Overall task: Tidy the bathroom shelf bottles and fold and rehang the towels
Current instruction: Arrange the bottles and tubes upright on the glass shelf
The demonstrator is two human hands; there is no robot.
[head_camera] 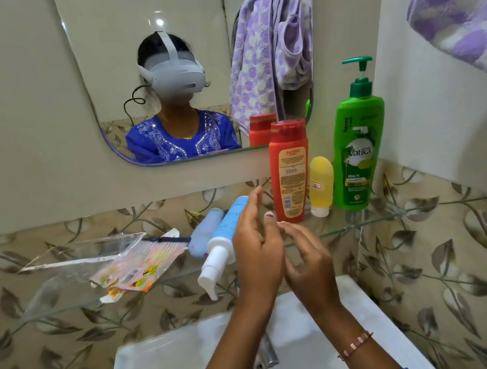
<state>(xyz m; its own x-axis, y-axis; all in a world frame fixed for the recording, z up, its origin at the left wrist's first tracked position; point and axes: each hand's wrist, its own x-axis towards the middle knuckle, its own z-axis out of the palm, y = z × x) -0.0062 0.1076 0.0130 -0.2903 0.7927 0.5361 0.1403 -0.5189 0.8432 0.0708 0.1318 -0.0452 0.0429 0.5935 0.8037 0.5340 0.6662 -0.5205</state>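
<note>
Head view — glossy green pump bottle point(357, 147) upright on glass shelf point(400, 214).

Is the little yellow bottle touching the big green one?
Cannot tell. In the head view the yellow bottle stands right beside the green pump bottle on the glass shelf, their edges meeting with no visible gap, but one may be behind.

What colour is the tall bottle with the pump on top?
The pump bottle is bright green with a darker green pump, seen in the head view.
</note>
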